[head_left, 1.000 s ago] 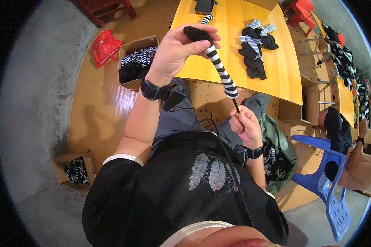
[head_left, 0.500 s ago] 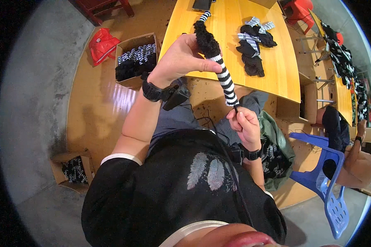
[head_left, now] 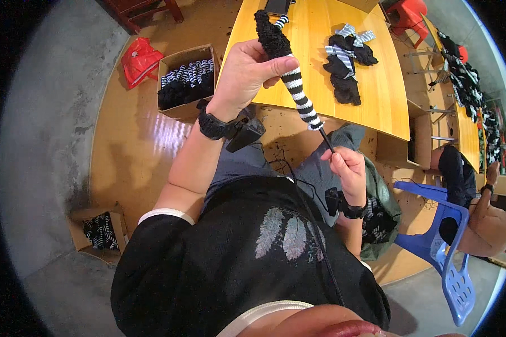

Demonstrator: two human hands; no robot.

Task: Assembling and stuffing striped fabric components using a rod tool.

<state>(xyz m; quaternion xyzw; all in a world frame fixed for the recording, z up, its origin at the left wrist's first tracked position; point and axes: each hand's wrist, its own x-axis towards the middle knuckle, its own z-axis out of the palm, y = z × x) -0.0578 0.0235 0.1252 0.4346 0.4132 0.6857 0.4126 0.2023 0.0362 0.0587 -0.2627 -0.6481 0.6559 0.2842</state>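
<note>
My left hand (head_left: 246,76) is closed around a black-and-white striped knit tube (head_left: 301,100), held up in front of the table's near edge. The tube slants down to the right. Its upper part is fuzzy black knit (head_left: 272,40), and a striped tip (head_left: 281,22) shows beyond that. Out of the tube's lower end comes a thin black rod (head_left: 326,140). My right hand (head_left: 348,170) pinches the rod's lower end between thumb and fingers. How far the rod reaches inside the tube is hidden.
On the yellow table (head_left: 382,106) lie several black and striped knit pieces (head_left: 343,81) and a dark phone-like device (head_left: 277,5). A carton (head_left: 177,110) of striped pieces stands left. A blue chair (head_left: 433,241) and another person (head_left: 483,219) are at right.
My right hand has moved right and slightly down, so more of the rod shows below the tube. My left hand and the tube have shifted slightly up and left.
</note>
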